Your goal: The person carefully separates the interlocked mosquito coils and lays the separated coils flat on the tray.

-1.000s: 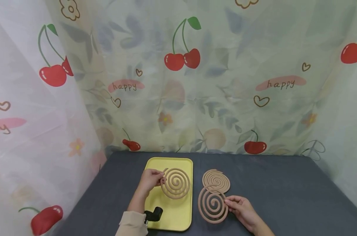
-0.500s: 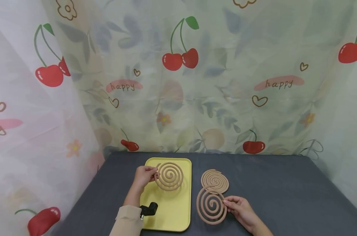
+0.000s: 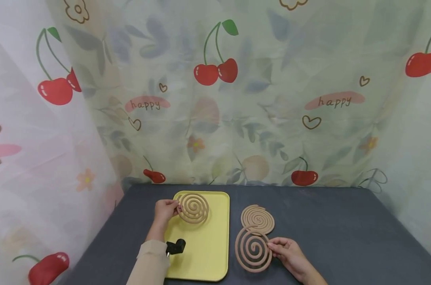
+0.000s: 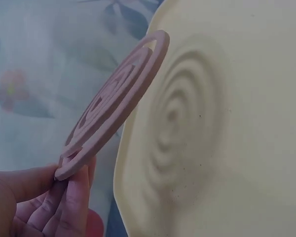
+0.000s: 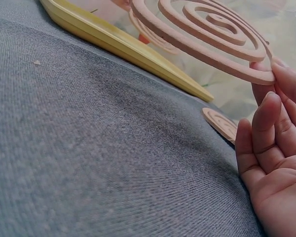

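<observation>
Printed curtain [image 3: 272, 59]: pale sheeting behind and at both sides, with red cherries, brown hearts, leaves, flowers and the word "happy".

Table [image 3: 325, 225]: covered in dark grey, fine-ribbed cloth, running up to the curtain.

Yellow tray [image 3: 204, 255]: rectangular, rounded corners, raised rim; lies flat on the table, left of centre.

Cream sleeve [image 3: 149, 261]: on my left forearm, cuff at the wrist.

Right-hand mosquito coil [image 3: 254, 248]: brown open spiral, raised above the cloth to the right of the tray; seen from the head, it overlaps the near edge of the resting coil.

Resting mosquito coil [image 3: 258, 220]: flat on the cloth, just right of the tray, its windings set closely together.

Left-hand mosquito coil [image 3: 194, 206]: open spiral, raised and tilted over the far left part of the tray, apart from it, its spiral shadow falling on the tray floor.

My right hand [image 3: 288, 253]: thumb and forefinger pinch the coil's right edge; the other fingers lie loosely bent.

My left hand [image 3: 165, 209]: thumb and fingers pinch the coil's left edge.

Black fitting [image 3: 176, 246]: at my left wrist.

Pale fleck [image 5: 37, 62]: on the cloth.

Dark specks [image 4: 201, 116]: scattered on the tray floor.
</observation>
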`<action>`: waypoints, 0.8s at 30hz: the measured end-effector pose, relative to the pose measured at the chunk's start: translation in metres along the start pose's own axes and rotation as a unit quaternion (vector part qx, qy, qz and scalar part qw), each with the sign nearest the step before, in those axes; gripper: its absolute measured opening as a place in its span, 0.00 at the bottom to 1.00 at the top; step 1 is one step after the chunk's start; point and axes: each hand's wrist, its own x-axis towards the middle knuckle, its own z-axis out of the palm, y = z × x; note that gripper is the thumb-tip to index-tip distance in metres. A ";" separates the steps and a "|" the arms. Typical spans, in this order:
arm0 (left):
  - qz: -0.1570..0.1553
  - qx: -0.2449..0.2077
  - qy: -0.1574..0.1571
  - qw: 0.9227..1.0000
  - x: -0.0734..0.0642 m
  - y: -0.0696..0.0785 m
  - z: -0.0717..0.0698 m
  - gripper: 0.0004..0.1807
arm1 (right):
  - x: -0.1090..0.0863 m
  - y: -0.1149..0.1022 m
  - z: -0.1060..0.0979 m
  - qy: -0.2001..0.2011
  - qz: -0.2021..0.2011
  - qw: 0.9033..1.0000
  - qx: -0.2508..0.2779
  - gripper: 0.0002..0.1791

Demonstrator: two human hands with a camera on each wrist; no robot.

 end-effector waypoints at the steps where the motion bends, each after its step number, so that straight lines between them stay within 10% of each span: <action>1: -0.003 -0.002 0.001 1.000 0.001 0.000 0.000 0.14 | 0.000 0.000 0.000 0.000 0.000 1.000 0.001 0.07; 24: -0.047 -0.068 0.062 0.995 0.025 -0.011 -0.006 0.15 | 0.001 0.003 -0.001 -0.001 -0.010 1.000 -0.010 0.08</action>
